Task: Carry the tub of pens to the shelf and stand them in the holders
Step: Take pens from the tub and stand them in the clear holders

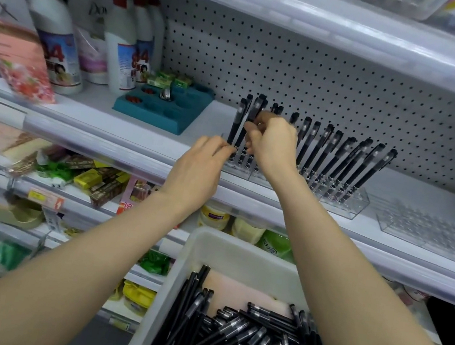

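Up close, the fingertips (pixel 222 148) of the left hand (pixel 200 165) pinch the foot of a black pen (pixel 235 124) at the clear holders (pixel 356 200). The right hand (pixel 272 146) curls round a bunch of pens (pixel 257 110) just above. One row stands filled along the front edge of the shelf (pixel 96 111). The end holder (pixel 431 231) to the right looks bare, and the tub (pixel 208 247) below holds plenty more. Pegboard (pixel 324 77) backs the shelf; cleaner bottles (pixel 59 38) crowd its left end.

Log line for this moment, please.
phase: loading holder | left hand: pinches pen | right hand: grips pens | tub: many unplaced | second holder: empty
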Motion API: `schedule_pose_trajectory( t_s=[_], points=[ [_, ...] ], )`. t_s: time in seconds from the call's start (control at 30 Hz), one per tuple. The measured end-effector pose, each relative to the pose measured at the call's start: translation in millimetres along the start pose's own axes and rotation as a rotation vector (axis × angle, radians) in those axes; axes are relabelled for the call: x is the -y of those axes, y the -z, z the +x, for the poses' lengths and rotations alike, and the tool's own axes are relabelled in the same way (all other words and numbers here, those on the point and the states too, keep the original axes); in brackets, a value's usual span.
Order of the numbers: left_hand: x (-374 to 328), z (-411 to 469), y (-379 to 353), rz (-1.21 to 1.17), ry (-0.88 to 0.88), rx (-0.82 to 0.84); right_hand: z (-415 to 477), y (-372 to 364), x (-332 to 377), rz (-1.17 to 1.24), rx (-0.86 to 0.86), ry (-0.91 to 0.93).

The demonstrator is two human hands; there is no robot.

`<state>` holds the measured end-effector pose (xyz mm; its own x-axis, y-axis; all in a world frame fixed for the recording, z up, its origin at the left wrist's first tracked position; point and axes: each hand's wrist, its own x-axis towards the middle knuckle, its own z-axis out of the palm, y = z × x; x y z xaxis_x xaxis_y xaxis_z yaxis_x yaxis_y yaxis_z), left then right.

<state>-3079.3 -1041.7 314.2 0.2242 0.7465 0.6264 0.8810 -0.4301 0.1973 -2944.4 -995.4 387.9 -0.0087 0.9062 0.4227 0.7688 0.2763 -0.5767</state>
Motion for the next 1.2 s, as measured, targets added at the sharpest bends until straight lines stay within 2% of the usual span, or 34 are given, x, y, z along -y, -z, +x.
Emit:
schedule_pose_trajectory(
  t_s=[0.23,0.5,0.7,0.87,1.0,1.13,1.2],
  points=[
    [-0.5,-0.7,-0.8,0.0,-0.003,-0.013,0.1,-6.9,-4.1,-0.122,0.012,0.005],
    [-2.6,-5.2,5.5,0.007,-0.013,0.029,-18.9,-0.9,-13.2,0.041,0.008,-0.016],
    [-25.4,-36.5,4.6,-0.072,-0.07,0.023,-81.6,23.4,-39.4,0.1,-0.025,0.004],
    [-51.4,-80.7,-28.8,-0.152,-0.175,0.151,-155.0,27.8,-84.8,0.072,0.135,-0.042],
    [-61.6,-101.4,-53.8,-0.133,-0.147,0.266,-195.9,25.4,-119.9,-0.046,0.408,-0.114],
    [-63.4,-107.7,-60.5,-0.103,-0.094,0.277,-212.7,18.4,-145.5,-0.3,0.619,-0.12],
    [-63.7,-110.0,-60.9,-0.089,-0.101,0.281,-217.0,15.3,-152.2,-0.338,0.711,-0.143]
  ],
)
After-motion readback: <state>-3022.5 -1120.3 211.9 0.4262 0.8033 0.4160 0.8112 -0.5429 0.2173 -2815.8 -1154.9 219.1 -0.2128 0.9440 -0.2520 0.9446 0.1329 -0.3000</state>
